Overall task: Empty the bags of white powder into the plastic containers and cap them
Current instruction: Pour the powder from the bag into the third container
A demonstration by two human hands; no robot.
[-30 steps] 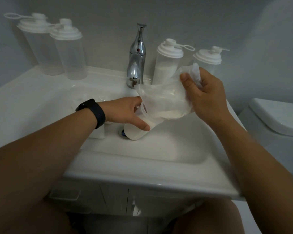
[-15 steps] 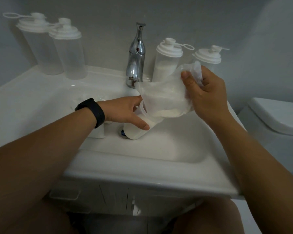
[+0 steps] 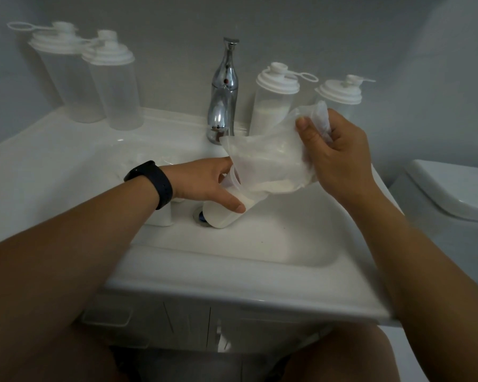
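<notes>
Less powder sits in the crinkly clear plastic bag [image 3: 271, 158] now; right hand [image 3: 340, 155] pinches it, left hand [image 3: 204, 183] grips the tilted clear plastic container [image 3: 226, 213], part-full of white powder.

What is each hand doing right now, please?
Left hand: grips the tilted open container in the sink.
Right hand: pinches the powder bag, tipped into it.

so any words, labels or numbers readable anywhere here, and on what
None can be read.
Bag: no print shows.
Containers, such as the capped one behind it: plain, unlabelled.
Tap: one small red dot, no text.
Wristband: dark, blank.
</notes>
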